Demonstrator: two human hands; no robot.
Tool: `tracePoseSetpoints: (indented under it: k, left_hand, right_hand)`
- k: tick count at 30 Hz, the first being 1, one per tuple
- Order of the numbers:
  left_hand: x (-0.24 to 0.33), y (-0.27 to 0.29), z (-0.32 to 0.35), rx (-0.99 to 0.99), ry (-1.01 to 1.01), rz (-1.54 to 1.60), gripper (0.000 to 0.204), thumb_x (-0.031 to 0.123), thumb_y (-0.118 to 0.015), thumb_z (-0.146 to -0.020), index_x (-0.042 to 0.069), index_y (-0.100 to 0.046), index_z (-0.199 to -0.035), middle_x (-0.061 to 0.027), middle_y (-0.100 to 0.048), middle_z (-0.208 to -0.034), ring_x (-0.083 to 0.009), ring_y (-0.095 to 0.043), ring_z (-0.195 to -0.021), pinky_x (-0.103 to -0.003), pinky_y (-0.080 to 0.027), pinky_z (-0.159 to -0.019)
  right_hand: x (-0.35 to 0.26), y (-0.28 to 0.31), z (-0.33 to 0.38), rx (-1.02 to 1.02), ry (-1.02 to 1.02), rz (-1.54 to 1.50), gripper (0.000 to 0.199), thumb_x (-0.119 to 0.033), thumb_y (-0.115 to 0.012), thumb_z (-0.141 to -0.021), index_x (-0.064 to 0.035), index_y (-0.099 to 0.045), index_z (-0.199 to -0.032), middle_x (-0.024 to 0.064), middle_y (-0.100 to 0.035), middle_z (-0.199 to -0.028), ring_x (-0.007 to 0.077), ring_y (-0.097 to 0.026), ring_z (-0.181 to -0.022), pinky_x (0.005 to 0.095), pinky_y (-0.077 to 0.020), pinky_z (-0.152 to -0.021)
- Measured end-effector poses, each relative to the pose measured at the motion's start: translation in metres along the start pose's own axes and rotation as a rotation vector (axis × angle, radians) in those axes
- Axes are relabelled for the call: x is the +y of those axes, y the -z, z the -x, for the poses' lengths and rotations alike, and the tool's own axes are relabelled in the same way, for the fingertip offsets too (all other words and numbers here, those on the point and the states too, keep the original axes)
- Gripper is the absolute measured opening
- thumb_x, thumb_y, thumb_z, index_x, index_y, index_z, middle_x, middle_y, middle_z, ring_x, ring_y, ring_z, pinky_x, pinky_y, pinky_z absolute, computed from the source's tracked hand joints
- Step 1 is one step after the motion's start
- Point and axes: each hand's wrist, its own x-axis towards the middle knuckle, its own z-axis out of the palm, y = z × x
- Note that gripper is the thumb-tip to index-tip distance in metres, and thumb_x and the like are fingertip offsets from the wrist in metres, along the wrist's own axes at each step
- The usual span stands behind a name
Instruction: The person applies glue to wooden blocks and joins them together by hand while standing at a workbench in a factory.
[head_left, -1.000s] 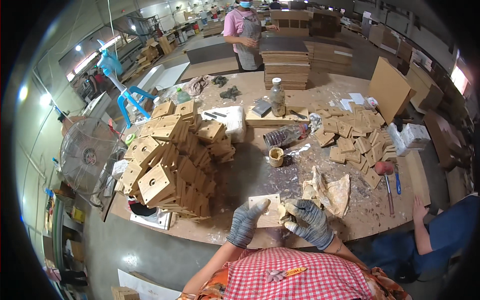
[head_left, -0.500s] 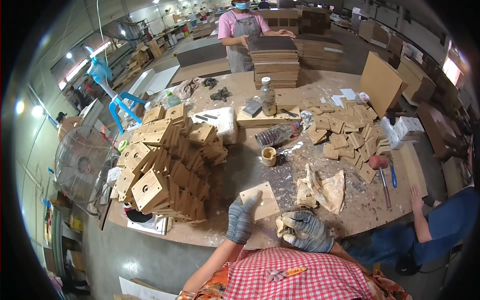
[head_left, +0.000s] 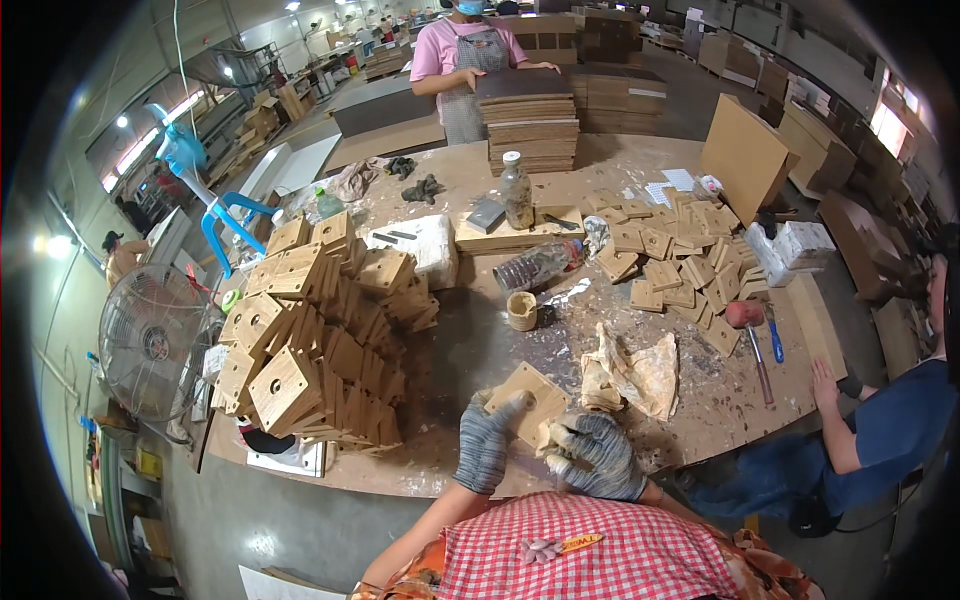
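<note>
A square wooden plate [head_left: 532,398] with small holes near its corners is held tilted over the table's front edge. My left hand [head_left: 483,447], in a grey knitted glove, grips its left side, thumb across the face. Against the plate's lower right edge is my right hand [head_left: 600,458], in a matching glove with pale stained fingertips. Its fingers are curled around something beige that I cannot make out. Just beyond the plate stands a small tub of tan paste [head_left: 522,311]. A stained, crumpled cloth [head_left: 640,372] lies to the right.
Stacked wooden plates [head_left: 290,385] rise high at left; more plates [head_left: 690,270] lie loose at right. A plastic bottle [head_left: 538,266] lies on its side. A red-headed mallet [head_left: 745,316] rests beside a blue-handled tool [head_left: 775,340]. One person stands across the table, another at right.
My right hand has moved left and up to meet the plate. The plate has turned in my left hand, and the whole view has shifted slightly.
</note>
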Motion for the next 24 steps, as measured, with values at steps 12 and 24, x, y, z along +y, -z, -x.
tracePoseSetpoints:
  k: [12,24]
  left_hand:
    - [-0.004,0.013,-0.005,-0.038,0.057,0.030,0.039,0.023,-0.072,-0.080,-0.002,-0.058,-0.106,-0.0079,-0.065,-0.094,-0.0135,-0.063,-0.078,-0.027,-0.053,-0.067]
    - [-0.084,0.072,-0.045,0.055,0.381,0.353,0.032,0.006,-0.063,-0.084,-0.001,-0.057,-0.115,-0.0112,-0.066,-0.105,-0.0235,-0.065,-0.090,-0.033,-0.055,-0.077]
  right_hand:
    - [0.050,0.000,0.010,0.267,-0.400,-0.053,0.044,-0.018,-0.075,-0.075,-0.0070,-0.063,-0.116,0.0100,-0.060,-0.107,0.0239,-0.057,-0.101,0.0350,-0.0490,-0.089]
    - [0.135,-0.119,0.058,-0.192,-0.321,0.425,0.028,-0.018,-0.065,-0.078,-0.0002,-0.060,-0.099,0.0145,-0.060,-0.104,0.0289,-0.058,-0.098,0.0382,-0.0464,-0.092]
